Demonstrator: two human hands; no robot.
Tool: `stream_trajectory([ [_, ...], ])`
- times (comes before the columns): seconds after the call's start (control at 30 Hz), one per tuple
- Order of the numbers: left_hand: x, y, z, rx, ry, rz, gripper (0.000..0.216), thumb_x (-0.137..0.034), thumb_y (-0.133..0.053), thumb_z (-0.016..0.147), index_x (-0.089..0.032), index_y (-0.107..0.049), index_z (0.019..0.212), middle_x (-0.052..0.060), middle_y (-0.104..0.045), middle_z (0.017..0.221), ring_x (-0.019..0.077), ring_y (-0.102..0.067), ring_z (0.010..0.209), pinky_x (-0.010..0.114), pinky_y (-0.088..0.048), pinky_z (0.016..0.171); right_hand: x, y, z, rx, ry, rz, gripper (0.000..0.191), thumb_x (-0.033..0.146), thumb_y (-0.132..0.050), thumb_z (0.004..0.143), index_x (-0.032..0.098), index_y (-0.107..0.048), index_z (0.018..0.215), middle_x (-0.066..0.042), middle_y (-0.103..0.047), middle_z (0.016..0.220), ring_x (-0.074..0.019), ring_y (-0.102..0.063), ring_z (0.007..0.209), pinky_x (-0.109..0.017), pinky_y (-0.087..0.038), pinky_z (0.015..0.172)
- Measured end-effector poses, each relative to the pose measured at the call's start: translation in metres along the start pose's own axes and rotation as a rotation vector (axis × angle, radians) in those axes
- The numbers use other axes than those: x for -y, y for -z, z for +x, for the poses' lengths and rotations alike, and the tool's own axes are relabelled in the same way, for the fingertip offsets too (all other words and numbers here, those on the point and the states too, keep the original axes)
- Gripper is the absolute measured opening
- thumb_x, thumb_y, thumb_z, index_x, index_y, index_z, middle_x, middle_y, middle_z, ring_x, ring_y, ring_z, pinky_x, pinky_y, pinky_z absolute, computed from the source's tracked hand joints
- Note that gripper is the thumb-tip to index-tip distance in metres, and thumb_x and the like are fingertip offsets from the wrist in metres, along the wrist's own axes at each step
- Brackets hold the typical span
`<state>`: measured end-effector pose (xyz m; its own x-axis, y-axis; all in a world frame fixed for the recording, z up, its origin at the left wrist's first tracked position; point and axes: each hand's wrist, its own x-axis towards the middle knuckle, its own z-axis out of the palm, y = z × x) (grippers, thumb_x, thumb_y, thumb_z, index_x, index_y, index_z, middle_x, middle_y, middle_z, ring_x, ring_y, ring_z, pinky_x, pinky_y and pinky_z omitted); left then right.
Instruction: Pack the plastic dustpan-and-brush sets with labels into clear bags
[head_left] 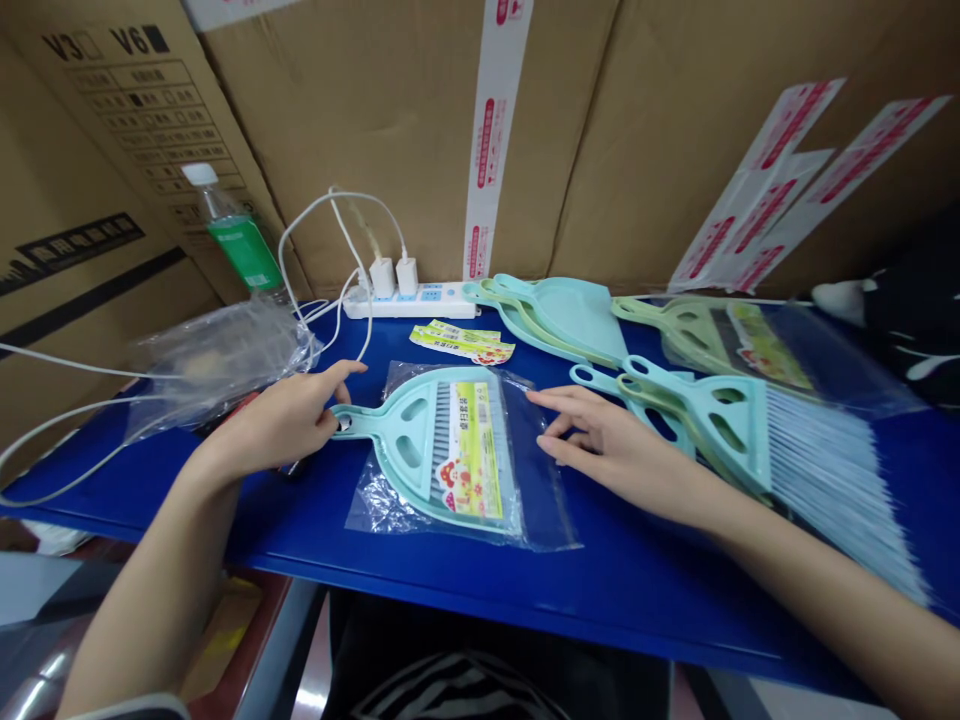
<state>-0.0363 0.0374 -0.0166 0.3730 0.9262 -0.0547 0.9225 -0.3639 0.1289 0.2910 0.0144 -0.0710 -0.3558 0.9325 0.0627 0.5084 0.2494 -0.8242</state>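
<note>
A light-blue dustpan point(405, 430) with a small brush nested in it lies flat in a clear plastic bag point(547, 510), a yellow-green printed card point(474, 450) over the bristles. At the end of its handle is my left hand point(289, 425), index finger stretched out and thumb beside the handle tip; whether it touches is unclear. My right hand point(592, 430) hovers by the bag's right end, fingers extended and apart, holding nothing. Several loose brushes point(832, 470) with blue bristles lie beyond my right forearm.
Stacked dustpans point(577, 310) and loose cards point(461, 342) lie at the back. Another bagged set point(697, 340) is at the far right. A power strip point(442, 300) with white cables, a bottle point(244, 240) and crumpled plastic point(217, 350) stand left, before cardboard boxes point(390, 120).
</note>
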Motion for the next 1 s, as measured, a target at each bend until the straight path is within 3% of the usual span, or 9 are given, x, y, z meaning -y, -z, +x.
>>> stream_trajectory([
  [0.33, 0.004, 0.001, -0.003, 0.02, 0.017, 0.027, 0.062, -0.011, -0.038, 0.072, -0.018, -0.049, 0.132, 0.005, -0.072, 0.094, 0.0185, -0.064, 0.072, 0.029, -0.049, 0.068, 0.005, -0.001, 0.0, -0.031, 0.062, -0.156, 0.041, 0.036, -0.05, 0.085, 0.022, -0.065, 0.12, -0.013, -0.061, 0.114, -0.013, -0.056, 0.058, -0.037, -0.057, 0.059],
  [0.43, 0.007, 0.001, -0.004, 0.011, 0.011, 0.021, 0.062, -0.012, -0.038, 0.072, -0.019, -0.049, 0.133, 0.006, -0.073, 0.097, 0.0204, -0.066, 0.079, 0.031, -0.05, 0.072, 0.001, -0.002, 0.0, -0.025, 0.089, -0.237, 0.039, 0.033, -0.051, 0.085, 0.023, -0.066, 0.12, -0.009, -0.065, 0.089, -0.0247, -0.066, 0.087, -0.038, -0.057, 0.066],
  [0.5, 0.007, 0.0, -0.004, 0.019, 0.024, 0.019, 0.063, -0.012, -0.038, 0.072, -0.019, -0.048, 0.134, 0.006, -0.072, 0.099, 0.0211, -0.067, 0.083, 0.033, -0.051, 0.076, -0.002, -0.003, 0.0, -0.029, 0.106, -0.302, 0.04, 0.032, -0.051, 0.085, 0.023, -0.066, 0.121, -0.008, -0.063, 0.077, -0.0307, -0.06, 0.114, -0.041, -0.057, 0.075],
  [0.53, 0.006, 0.0, -0.004, 0.025, 0.033, 0.018, 0.064, -0.011, -0.038, 0.071, -0.019, -0.048, 0.134, 0.006, -0.072, 0.099, 0.0213, -0.067, 0.084, 0.033, -0.051, 0.077, -0.003, -0.003, 0.0, -0.044, 0.112, -0.337, 0.04, 0.032, -0.05, 0.086, 0.024, -0.066, 0.121, -0.009, -0.064, 0.08, -0.0318, -0.056, 0.121, -0.044, -0.056, 0.08],
  [0.6, 0.005, 0.0, -0.004, 0.036, 0.044, 0.008, 0.065, -0.01, -0.038, 0.071, -0.019, -0.049, 0.134, 0.006, -0.072, 0.101, 0.0215, -0.067, 0.083, 0.034, -0.051, 0.077, -0.005, -0.003, 0.001, -0.081, 0.114, -0.39, 0.04, 0.032, -0.049, 0.087, 0.025, -0.065, 0.123, -0.012, -0.066, 0.105, -0.0323, -0.054, 0.124, -0.049, -0.054, 0.087],
  [0.7, 0.004, -0.001, -0.004, 0.033, 0.027, -0.014, 0.066, -0.009, -0.038, 0.069, -0.019, -0.05, 0.134, 0.006, -0.072, 0.101, 0.0204, -0.066, 0.08, 0.031, -0.05, 0.071, -0.006, -0.003, 0.004, -0.1, 0.109, -0.413, 0.041, 0.033, -0.047, 0.089, 0.027, -0.063, 0.126, -0.011, -0.054, 0.138, -0.0305, -0.058, 0.12, -0.052, -0.052, 0.093],
  [1.0, 0.006, -0.001, -0.003, 0.033, 0.0, -0.042, 0.068, -0.009, -0.039, 0.067, -0.018, -0.051, 0.133, 0.008, -0.073, 0.101, 0.0218, -0.066, 0.078, 0.033, -0.05, 0.071, -0.002, -0.003, 0.013, -0.037, 0.157, -0.496, 0.046, 0.033, -0.041, 0.091, 0.016, -0.061, 0.129, -0.013, -0.058, 0.137, -0.0304, -0.059, 0.12, -0.054, -0.044, 0.104],
])
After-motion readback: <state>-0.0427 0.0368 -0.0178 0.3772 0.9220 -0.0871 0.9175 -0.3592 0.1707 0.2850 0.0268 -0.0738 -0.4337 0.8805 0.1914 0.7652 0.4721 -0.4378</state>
